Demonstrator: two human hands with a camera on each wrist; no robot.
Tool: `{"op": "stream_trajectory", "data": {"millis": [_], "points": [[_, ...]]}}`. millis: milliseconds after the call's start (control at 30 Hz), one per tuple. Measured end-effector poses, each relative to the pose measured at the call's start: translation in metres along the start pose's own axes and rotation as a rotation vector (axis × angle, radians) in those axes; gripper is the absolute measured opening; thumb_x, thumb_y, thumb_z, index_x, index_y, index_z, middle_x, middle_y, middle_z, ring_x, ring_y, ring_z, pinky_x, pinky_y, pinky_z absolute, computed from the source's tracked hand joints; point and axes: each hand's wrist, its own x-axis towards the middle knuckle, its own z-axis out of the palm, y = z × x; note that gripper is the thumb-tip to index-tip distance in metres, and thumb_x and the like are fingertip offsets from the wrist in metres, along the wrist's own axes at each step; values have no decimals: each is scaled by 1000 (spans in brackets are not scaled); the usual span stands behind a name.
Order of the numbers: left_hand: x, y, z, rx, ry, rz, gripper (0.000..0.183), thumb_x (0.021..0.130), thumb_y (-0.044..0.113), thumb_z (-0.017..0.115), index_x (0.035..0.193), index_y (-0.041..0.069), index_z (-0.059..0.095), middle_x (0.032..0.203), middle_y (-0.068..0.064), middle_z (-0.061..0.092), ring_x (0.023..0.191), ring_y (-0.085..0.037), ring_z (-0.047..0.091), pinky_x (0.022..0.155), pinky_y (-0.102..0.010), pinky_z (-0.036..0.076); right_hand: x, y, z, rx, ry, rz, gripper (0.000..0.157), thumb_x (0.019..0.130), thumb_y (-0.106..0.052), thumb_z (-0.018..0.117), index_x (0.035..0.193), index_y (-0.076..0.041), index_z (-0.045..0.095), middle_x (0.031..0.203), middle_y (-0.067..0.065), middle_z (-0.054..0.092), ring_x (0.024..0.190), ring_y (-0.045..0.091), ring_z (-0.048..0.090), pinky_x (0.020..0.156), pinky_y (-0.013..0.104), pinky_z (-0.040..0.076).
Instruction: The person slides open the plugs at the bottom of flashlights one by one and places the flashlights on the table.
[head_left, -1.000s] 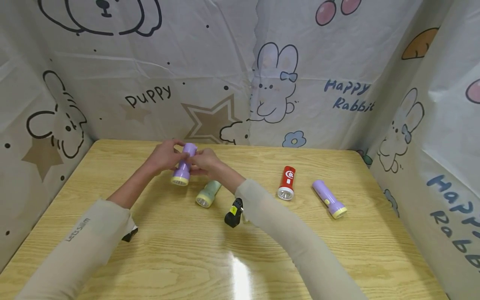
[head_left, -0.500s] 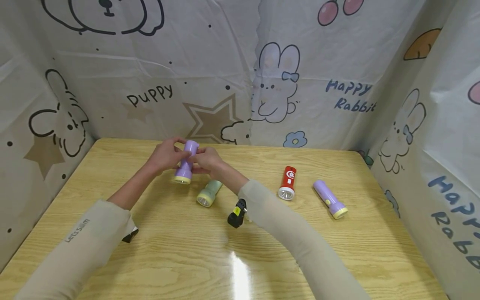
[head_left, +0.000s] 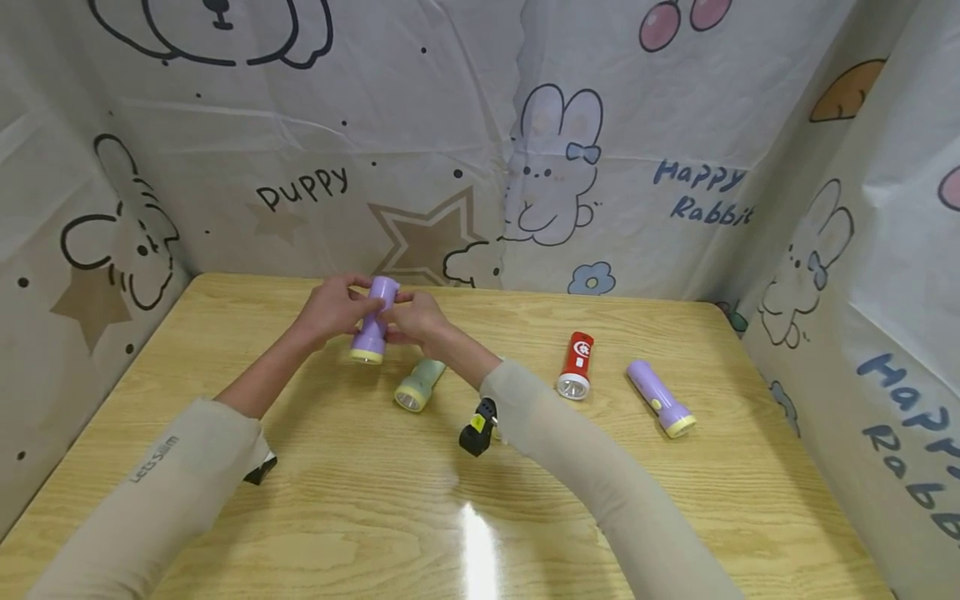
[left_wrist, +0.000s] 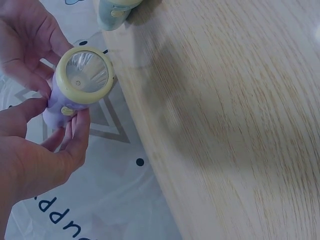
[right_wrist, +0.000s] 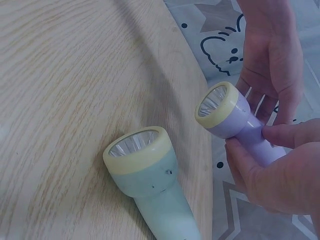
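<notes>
Both hands hold a purple flashlight (head_left: 370,333) above the far left part of the table, its yellow-rimmed lens end pointing down toward me. My left hand (head_left: 330,310) grips the barrel from the left. From the other side, my right hand (head_left: 422,321) pinches it between thumb and fingers. A yellow switch (left_wrist: 68,110) shows on its body in the left wrist view, close to the left fingertips. On the table just below the right wrist lies a mint green flashlight (right_wrist: 155,182) with a yellow rim; the right forearm partly covers it in the head view.
A red flashlight (head_left: 577,364) with a white rim lies right of the right forearm. Farther right is a second purple flashlight (head_left: 658,398). A black wrist device (head_left: 477,427) sticks out under the right sleeve. Printed cloth (head_left: 465,142) walls the table's back and sides.
The held purple flashlight has tilted slightly, so less of its lens face shows in the head view. Both hands keep their grip. The head view has shifted a little.
</notes>
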Motion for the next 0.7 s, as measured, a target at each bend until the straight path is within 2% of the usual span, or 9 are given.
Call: {"op": "stream_trajectory", "data": {"millis": [233,467,700], "points": [[2,-3,-1,2,-29,-1,53,90,24,59,131,-5,43,116,-24,51,99,-35,55,70,-37,54,-1,2,-1,-39,-28,-28,42,84,7,60,121,4,42,110,19,50,91,35,61,78,36,52],[2,-5,-1,-31,-49,-19,54,89,26,60,131,-4,43,116,-23,51,100,-34,54,72,-38,54,-1,5,-2,-51,-43,-52,45,83,7,60,124,4,41,100,19,55,85,31,64,81,40,51],[4,-7,-1,-45,-50,-33,53,88,27,61,129,-2,42,118,-22,50,102,-34,53,72,-38,54,-1,4,-3,-77,-36,-66,48,82,6,62,125,4,41,95,17,57,83,29,63,79,39,52]]}}
